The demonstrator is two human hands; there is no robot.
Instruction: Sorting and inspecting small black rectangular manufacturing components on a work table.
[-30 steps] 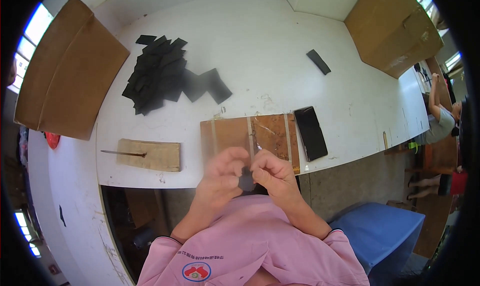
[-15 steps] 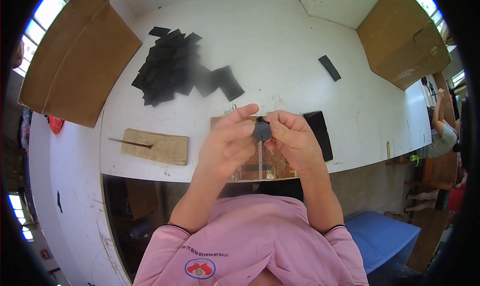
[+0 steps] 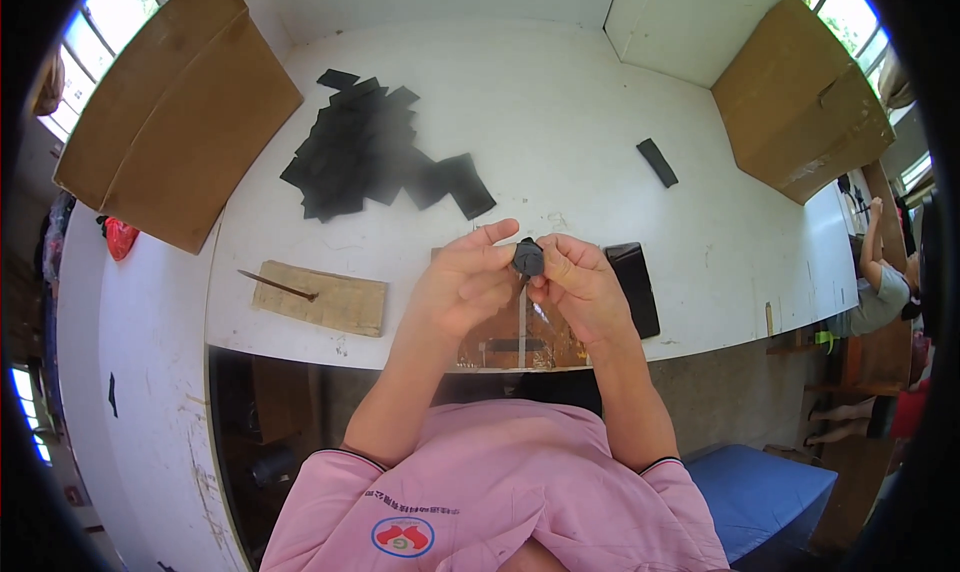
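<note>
Between my two hands is a small dark grey, soft-looking piece [image 3: 529, 259], folded or bunched up. My left hand [image 3: 462, 290] pinches its left side, index finger stretched out above it. My right hand [image 3: 588, 284] grips the right side between thumb and fingers. Both hands are above a worn brown board [image 3: 502, 340] at the table's front edge. Just below the piece, a thin shiny sliver [image 3: 541, 314] shows; I cannot make out what it is. A flat black rectangular object [image 3: 632, 290] lies right of my right hand.
A heap of flat black pieces [image 3: 350, 152] lies far left; one black strip [image 3: 657, 163] lies far right. A thin brown rod [image 3: 278, 284] rests on a cardboard piece [image 3: 345, 302]. Cardboard boxes [image 3: 180, 112] [image 3: 800, 102] flank the table. Another person [image 3: 880, 282] is at right, beyond a blue-covered block [image 3: 765, 497].
The grey piece has turned in my fingers and looks more bunched, its flat round face gone. My hands stay close together. The whole view has shifted slightly.
</note>
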